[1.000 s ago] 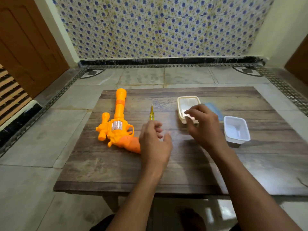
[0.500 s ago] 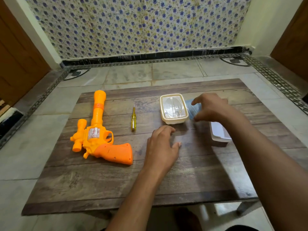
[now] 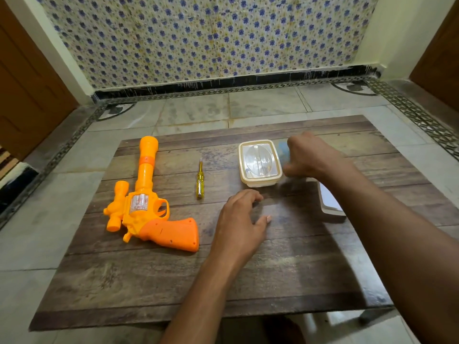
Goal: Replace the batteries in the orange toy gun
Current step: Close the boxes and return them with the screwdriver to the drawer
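The orange toy gun (image 3: 149, 204) lies on its side at the left of the wooden table (image 3: 173, 281), barrel pointing away from me. A yellow-handled screwdriver (image 3: 200, 181) lies just right of it. A cream box with a clear lid (image 3: 259, 161) sits further right. My left hand (image 3: 241, 222) rests on the table in front of that box, fingers relaxed and holding nothing. My right hand (image 3: 310, 155) is curled beside the box, its thumb and fingers around a blue lid (image 3: 282, 148) that it mostly hides.
A white open container (image 3: 331, 203) stands at the right, partly behind my right forearm. The table stands on a tiled floor, with a patterned wall behind and wooden doors at both sides.
My right hand went from the cream box to the blue lid behind it and closed on it. My left hand came down onto the table, away from the gun's grip. The camera shifted.
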{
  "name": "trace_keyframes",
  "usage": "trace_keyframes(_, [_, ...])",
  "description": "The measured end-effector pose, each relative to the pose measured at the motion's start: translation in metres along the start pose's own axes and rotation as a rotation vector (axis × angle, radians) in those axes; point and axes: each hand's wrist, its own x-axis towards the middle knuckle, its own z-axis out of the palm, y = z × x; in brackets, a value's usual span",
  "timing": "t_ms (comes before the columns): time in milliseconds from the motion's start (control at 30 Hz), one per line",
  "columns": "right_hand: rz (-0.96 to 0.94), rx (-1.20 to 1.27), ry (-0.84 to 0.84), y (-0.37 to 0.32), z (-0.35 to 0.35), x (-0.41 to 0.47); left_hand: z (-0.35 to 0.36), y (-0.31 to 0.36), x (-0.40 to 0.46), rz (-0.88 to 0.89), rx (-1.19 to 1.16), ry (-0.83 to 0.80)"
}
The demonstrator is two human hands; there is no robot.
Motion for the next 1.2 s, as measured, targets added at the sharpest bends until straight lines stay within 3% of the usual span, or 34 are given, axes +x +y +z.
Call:
trace_keyframes(233, [0.137,0.136,0.175,0.018,-0.001,0.002,0.002,-0.001,0.001,-0.006,-0.009,-0.003])
trace_keyframes(400, [0.279,0.532,0.561,0.027,-0.011,-0.033,0.012,0.01,0.003,0.001,-0.061,0.033])
trace_keyframes(467, [0.352,0.695,0.627,0.026,-0.02,-0.059,0.018,0.022,0.002,0.002,-0.13,0.048])
trace_keyframes(700, [0.635,0.939,0.685,0.032,-0.007,-0.122,0.044,0.065,-0.004,0.01,-0.318,0.003])
trace_keyframes(1200, [0.708,0.811,0.673,0.047,0.032,-0.124,0.077,0.076,0.011,-0.073,-0.452,-0.028])
